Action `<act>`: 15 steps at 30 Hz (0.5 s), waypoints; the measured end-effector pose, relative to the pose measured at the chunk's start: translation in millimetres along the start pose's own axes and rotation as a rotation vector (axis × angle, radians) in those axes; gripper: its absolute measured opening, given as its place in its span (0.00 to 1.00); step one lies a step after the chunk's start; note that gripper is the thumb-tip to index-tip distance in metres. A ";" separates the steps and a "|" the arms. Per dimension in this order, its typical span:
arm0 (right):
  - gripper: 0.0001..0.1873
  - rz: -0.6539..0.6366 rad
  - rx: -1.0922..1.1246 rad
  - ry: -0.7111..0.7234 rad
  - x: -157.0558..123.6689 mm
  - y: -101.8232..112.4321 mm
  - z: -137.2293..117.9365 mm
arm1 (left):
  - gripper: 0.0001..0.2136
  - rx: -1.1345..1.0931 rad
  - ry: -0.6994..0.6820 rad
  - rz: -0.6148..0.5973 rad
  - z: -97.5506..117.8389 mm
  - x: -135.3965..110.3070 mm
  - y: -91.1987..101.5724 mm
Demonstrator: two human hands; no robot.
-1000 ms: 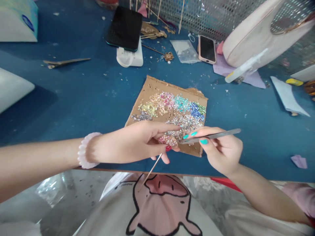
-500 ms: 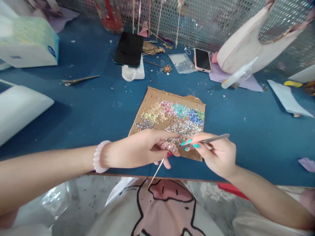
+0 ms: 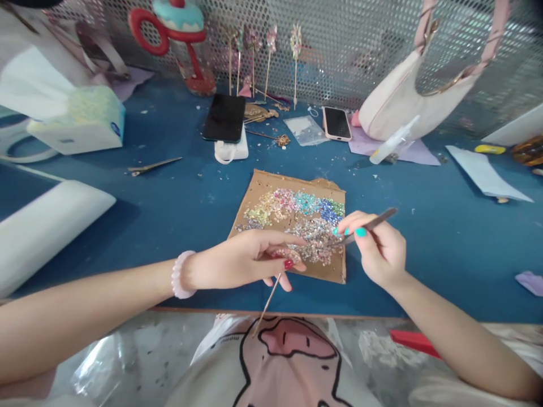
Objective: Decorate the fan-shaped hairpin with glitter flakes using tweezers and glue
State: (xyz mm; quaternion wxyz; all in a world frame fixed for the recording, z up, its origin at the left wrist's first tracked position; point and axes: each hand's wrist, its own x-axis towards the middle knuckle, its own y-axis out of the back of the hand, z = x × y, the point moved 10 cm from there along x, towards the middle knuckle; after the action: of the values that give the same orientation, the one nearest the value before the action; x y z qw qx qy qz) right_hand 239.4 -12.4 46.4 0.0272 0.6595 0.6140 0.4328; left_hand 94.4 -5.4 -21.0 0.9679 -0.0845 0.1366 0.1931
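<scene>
Blue tabletop (image 3: 182,209) runs back to a perforated metal panel (image 3: 339,62). Thumb and fingers of the left hand (image 3: 241,260) pinch a pink sequined ornament (image 3: 292,256) over the near part of a cardboard sheet (image 3: 271,181), its forefinger stretched out above; a thin stick (image 3: 267,303) slants down below the ornament. Fingertips of the right hand (image 3: 382,249) press together on metal tweezers (image 3: 384,217), whose tips are at the silvery sequins (image 3: 314,229); whether they touch, I cannot tell. Coloured sequins (image 3: 307,203) curve behind that pile. Farther back lie a black phone (image 3: 224,117) and a pink-edged phone (image 3: 337,122).
</scene>
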 end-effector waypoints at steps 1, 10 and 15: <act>0.11 0.013 -0.050 -0.010 2.4 4.5 5.9 | 0.20 -0.005 0.010 0.008 -0.3 -0.1 0.7; 0.18 0.000 -0.503 -0.225 21.2 32.9 70.3 | 0.19 -0.006 -0.004 0.043 3.6 1.4 7.5; 0.19 -0.046 -0.610 -0.253 20.3 36.8 90.4 | 0.20 -0.002 -0.036 0.053 0.0 3.3 11.2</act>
State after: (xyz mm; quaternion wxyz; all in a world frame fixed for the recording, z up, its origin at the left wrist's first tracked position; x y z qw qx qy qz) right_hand 320.4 40.3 21.8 0.3092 0.6555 0.4628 0.5105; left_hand 92.9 6.0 -23.2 0.9647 -0.0784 0.1211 0.2202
